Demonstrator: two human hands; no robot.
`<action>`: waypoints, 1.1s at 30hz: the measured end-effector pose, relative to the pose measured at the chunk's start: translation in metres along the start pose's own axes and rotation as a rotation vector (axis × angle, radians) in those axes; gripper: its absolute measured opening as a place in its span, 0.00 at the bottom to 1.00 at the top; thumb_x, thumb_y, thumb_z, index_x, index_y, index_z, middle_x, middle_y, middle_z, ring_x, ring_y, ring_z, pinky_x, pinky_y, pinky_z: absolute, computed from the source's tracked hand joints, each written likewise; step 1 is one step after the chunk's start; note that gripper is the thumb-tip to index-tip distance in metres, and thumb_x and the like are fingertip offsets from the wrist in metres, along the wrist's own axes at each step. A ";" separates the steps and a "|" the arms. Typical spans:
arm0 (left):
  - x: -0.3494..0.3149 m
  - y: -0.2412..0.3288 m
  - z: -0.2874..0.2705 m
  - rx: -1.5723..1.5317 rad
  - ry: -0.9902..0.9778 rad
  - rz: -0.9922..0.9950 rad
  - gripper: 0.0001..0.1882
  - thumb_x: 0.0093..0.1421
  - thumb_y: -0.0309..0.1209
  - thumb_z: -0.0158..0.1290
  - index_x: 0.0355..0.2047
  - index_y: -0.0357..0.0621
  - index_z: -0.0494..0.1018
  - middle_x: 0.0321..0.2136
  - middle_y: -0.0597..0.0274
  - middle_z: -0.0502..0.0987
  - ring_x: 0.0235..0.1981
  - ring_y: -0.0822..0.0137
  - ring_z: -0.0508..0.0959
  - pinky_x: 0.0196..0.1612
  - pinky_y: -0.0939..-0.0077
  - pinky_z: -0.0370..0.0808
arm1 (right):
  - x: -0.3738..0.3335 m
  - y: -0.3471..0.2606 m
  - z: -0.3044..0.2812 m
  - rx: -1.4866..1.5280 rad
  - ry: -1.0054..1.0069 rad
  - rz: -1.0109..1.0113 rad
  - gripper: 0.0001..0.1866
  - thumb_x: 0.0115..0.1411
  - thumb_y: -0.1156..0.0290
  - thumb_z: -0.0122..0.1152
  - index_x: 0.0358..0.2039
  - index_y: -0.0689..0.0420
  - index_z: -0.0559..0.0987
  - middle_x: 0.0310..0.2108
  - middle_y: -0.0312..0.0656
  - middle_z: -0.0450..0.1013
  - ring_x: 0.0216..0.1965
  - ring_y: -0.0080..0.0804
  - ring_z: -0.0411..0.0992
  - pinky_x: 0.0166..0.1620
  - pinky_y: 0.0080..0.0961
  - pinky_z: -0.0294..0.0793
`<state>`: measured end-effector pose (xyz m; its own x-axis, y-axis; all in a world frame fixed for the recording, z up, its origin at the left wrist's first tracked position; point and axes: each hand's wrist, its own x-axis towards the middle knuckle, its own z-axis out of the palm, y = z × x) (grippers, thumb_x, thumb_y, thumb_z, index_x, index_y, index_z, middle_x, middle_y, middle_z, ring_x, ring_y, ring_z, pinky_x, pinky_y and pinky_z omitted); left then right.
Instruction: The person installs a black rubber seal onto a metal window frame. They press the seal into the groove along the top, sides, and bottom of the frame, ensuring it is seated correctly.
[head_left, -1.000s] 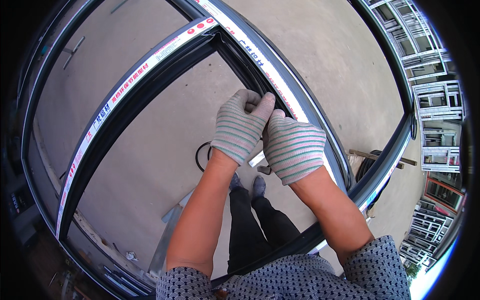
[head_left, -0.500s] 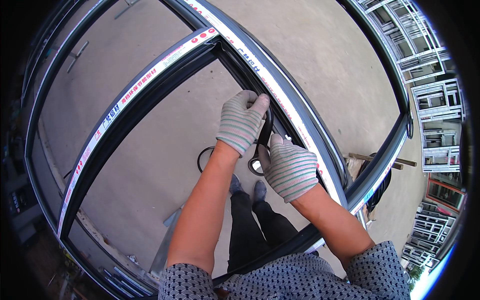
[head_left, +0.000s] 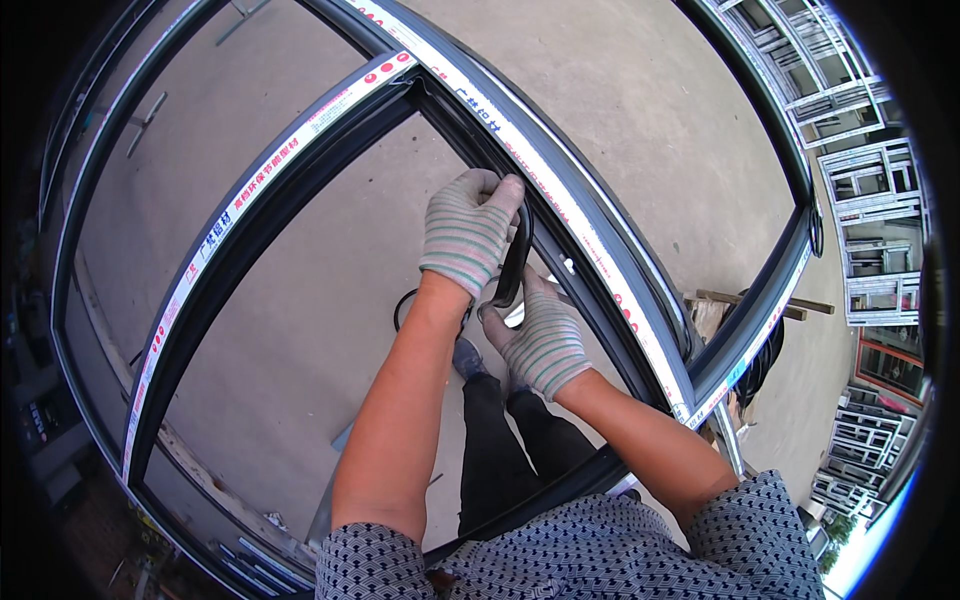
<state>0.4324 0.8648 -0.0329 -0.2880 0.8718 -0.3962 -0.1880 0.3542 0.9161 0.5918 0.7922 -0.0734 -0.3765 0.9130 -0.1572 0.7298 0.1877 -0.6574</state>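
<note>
A black rubber sealing strip [head_left: 517, 255] bends down from the inner edge of a large dark metal frame [head_left: 590, 255], whose face has white printed film on it. My left hand [head_left: 468, 228], in a striped knit glove, is closed on the strip beside the frame's inner groove, thumb uppermost. Below it, my right hand [head_left: 543, 340], gloved alike, has its thumb and fingers around the strip's lower stretch. A small bright patch shows between them; I cannot make out what it is. Part of a thin black loop hangs left of my left wrist.
A crossbar [head_left: 270, 175] with printed film joins the frame on the left. My legs [head_left: 490, 450] stand inside the frame opening. Stacked metal frames [head_left: 880, 215] line the right side. Wooden pieces [head_left: 790, 303] and a black coil [head_left: 765, 355] lie beyond the frame's right corner.
My right hand has moved left and slightly down, off the frame's edge, toward the strip below my left hand. My left hand has shifted slightly left and up, still holding the strip.
</note>
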 end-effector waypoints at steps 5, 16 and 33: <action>0.002 0.002 -0.001 -0.007 -0.019 -0.021 0.15 0.69 0.38 0.64 0.40 0.37 0.80 0.23 0.66 0.79 0.20 0.78 0.77 0.22 0.82 0.72 | 0.015 0.013 0.020 0.370 -0.158 0.253 0.28 0.66 0.58 0.68 0.58 0.64 0.74 0.41 0.56 0.78 0.42 0.45 0.79 0.49 0.40 0.78; 0.005 -0.005 -0.005 -0.095 -0.056 -0.010 0.14 0.70 0.37 0.63 0.41 0.37 0.78 0.23 0.65 0.80 0.20 0.78 0.77 0.21 0.82 0.72 | -0.002 -0.044 -0.062 0.425 -0.136 0.433 0.22 0.76 0.57 0.58 0.49 0.69 0.76 0.21 0.45 0.75 0.20 0.36 0.75 0.26 0.34 0.76; -0.001 -0.007 0.003 -0.182 -0.027 0.068 0.14 0.73 0.34 0.58 0.42 0.32 0.78 0.24 0.62 0.80 0.22 0.76 0.78 0.26 0.80 0.76 | 0.053 -0.078 -0.110 -0.409 0.358 -0.403 0.31 0.63 0.64 0.72 0.60 0.69 0.74 0.52 0.63 0.77 0.50 0.56 0.78 0.54 0.45 0.80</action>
<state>0.4366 0.8619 -0.0391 -0.2808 0.9013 -0.3300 -0.3364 0.2296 0.9133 0.5778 0.8659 0.0502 -0.5036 0.7933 0.3423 0.7555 0.5965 -0.2709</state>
